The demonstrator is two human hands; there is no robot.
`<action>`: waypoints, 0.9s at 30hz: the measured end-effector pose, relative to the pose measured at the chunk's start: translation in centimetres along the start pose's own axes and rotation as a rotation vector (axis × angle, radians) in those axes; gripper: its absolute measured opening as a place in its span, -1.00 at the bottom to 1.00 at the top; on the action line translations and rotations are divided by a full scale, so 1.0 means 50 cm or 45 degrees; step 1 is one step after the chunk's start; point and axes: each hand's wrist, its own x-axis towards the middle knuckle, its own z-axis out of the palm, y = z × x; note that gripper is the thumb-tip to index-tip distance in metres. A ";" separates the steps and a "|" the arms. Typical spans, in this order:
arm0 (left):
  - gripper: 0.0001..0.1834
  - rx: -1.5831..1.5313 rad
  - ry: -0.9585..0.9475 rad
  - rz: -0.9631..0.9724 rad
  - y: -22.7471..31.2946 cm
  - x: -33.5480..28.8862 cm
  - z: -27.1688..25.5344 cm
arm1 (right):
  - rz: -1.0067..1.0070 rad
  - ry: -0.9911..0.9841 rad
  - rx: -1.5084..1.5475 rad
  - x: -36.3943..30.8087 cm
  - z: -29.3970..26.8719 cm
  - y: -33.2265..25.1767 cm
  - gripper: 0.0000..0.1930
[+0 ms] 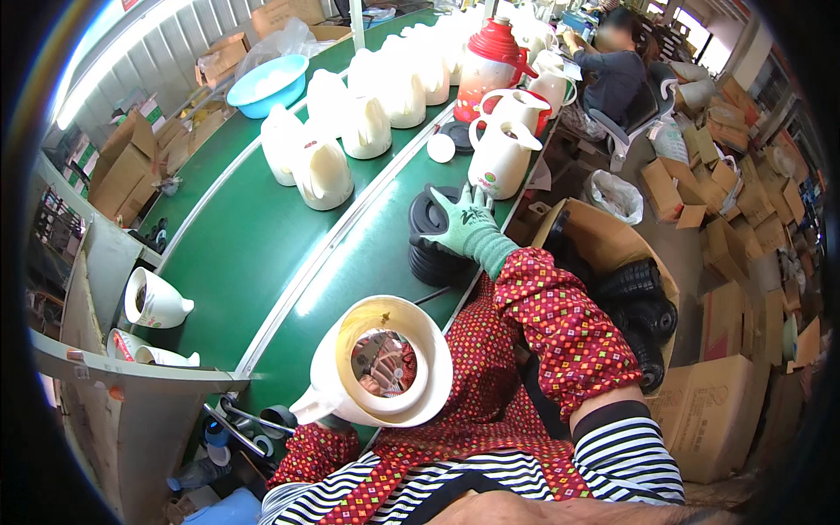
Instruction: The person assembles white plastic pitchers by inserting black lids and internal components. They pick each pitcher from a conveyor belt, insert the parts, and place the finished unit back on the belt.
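Observation:
Close to me, a white vacuum jug body [437, 376] is held up with its round opening toward me. Inside it a shiny, mirror-like surface shows at the centre. My left hand [336, 423] supports it from behind, mostly hidden by the jug. In a green glove, my right hand [468, 223] rests at the edge of a stack of black round plastic discs [430, 254], thumb and fingers spread. Just beyond its fingertips stands a white jug with a handle [500, 166].
Several white jugs [324, 175] line the green conveyor [271, 271], with a red flask [494, 66] farther back. A blue basin [269, 86] sits at the far left. At right, a carton [604, 232] holds black parts. Another person [612, 79] sits at the far right.

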 end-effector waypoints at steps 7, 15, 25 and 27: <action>-0.47 0.040 -0.004 0.018 -0.003 0.008 -0.003 | -0.052 0.267 0.263 -0.025 -0.006 0.026 -0.05; -0.48 0.098 -0.067 0.033 -0.039 0.033 0.029 | -0.409 0.219 1.181 -0.384 -0.107 0.033 0.06; -0.48 0.188 -0.147 0.017 -0.102 0.078 0.097 | -0.232 0.395 1.441 -0.545 -0.093 0.085 0.02; -0.48 0.209 -0.137 0.040 -0.115 0.087 0.105 | -0.220 0.402 1.497 -0.565 -0.094 0.096 -0.04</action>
